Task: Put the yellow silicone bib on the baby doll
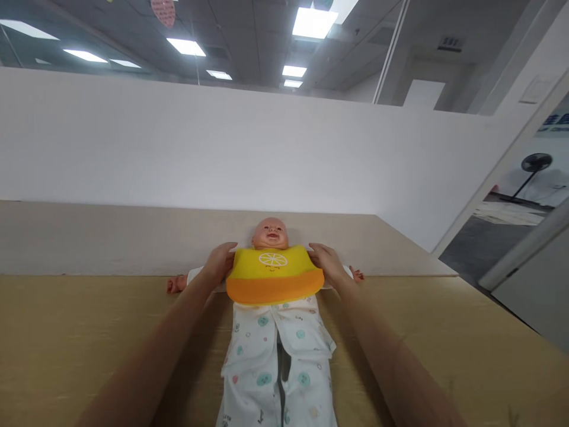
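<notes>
A baby doll (pixel 270 230) lies on its back with its head toward the wall and its arms stretched out sideways. Over its chest is a yellow bib (pixel 273 267) with an orange lower pocket, a white citrus-slice print and a small smiling mark. White patterned baby clothes (pixel 262 350) cover its body and legs. My left hand (pixel 219 262) grips the bib's left edge, and my right hand (pixel 328 262) grips its right edge near the shoulder. The fingertips of both hands are partly hidden at the bib. How the bib sits behind the neck is out of sight.
The doll rests on a light wooden tabletop (pixel 89 338), its head on a paler board strip (pixel 111 237) along the white wall (pixel 200 148). Glass panels top the wall. To the right, a doorway shows a black standing fan (pixel 536 162).
</notes>
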{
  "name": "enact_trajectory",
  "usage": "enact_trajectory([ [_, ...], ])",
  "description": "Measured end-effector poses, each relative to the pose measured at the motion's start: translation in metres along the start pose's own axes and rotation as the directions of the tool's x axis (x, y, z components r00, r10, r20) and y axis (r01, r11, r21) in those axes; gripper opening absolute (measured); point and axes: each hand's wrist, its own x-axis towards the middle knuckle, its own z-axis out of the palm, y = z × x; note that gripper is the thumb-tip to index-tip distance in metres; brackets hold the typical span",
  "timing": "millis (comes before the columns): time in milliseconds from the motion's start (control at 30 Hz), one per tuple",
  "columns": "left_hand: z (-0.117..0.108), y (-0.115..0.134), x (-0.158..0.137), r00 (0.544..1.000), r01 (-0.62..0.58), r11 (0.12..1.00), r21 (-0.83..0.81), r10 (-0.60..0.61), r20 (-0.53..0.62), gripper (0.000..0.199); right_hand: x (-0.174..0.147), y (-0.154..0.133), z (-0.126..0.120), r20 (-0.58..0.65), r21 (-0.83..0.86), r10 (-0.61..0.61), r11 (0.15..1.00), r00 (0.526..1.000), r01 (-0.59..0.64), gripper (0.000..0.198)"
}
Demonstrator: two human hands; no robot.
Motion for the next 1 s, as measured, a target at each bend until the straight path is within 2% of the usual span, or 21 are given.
enact_trajectory([
  [100,0.005,0.007,0.009,0.972,0.219,0.962,-0.163,-0.200,0.125,0.032,0.007,-0.003,0.011,0.122,0.218,0.207,0.948,0.971,-0.230,0.045],
  [167,0.006,0.007,0.016,0.952,0.286,0.930,-0.232,-0.248,0.182,0.039,0.016,-0.003,0.016,0.192,0.239,0.259,0.923,0.947,-0.301,0.049],
  [233,0.008,0.006,0.024,0.945,0.297,0.924,-0.243,-0.249,0.210,0.045,0.027,-0.001,0.020,0.232,0.233,0.272,0.917,0.934,-0.325,0.051],
  [400,0.015,0.001,0.040,0.937,0.303,0.912,-0.276,-0.233,0.261,0.049,0.049,0.009,0.027,0.302,0.226,0.270,0.911,0.914,-0.344,0.056],
  [567,0.016,-0.001,0.044,0.931,0.307,0.889,-0.341,-0.205,0.303,0.050,0.051,0.011,0.027,0.353,0.268,0.247,0.898,0.903,-0.350,0.056],
  [767,0.015,-0.003,0.033,0.935,0.259,0.882,-0.394,-0.126,0.332,0.055,0.034,0.006,0.027,0.325,0.282,0.190,0.915,0.927,-0.287,0.056],
  [900,0.015,-0.004,0.019,0.934,0.224,0.879,-0.420,-0.070,0.351,0.055,0.013,0.004,0.026,0.320,0.351,0.090,0.913,0.943,-0.206,0.053],
  [1000,0.018,-0.004,0.006,0.932,0.212,0.872,-0.442,-0.044,0.360,0.051,-0.004,0.002,0.025,0.295,0.338,0.068,0.925,0.953,-0.171,0.051],
])
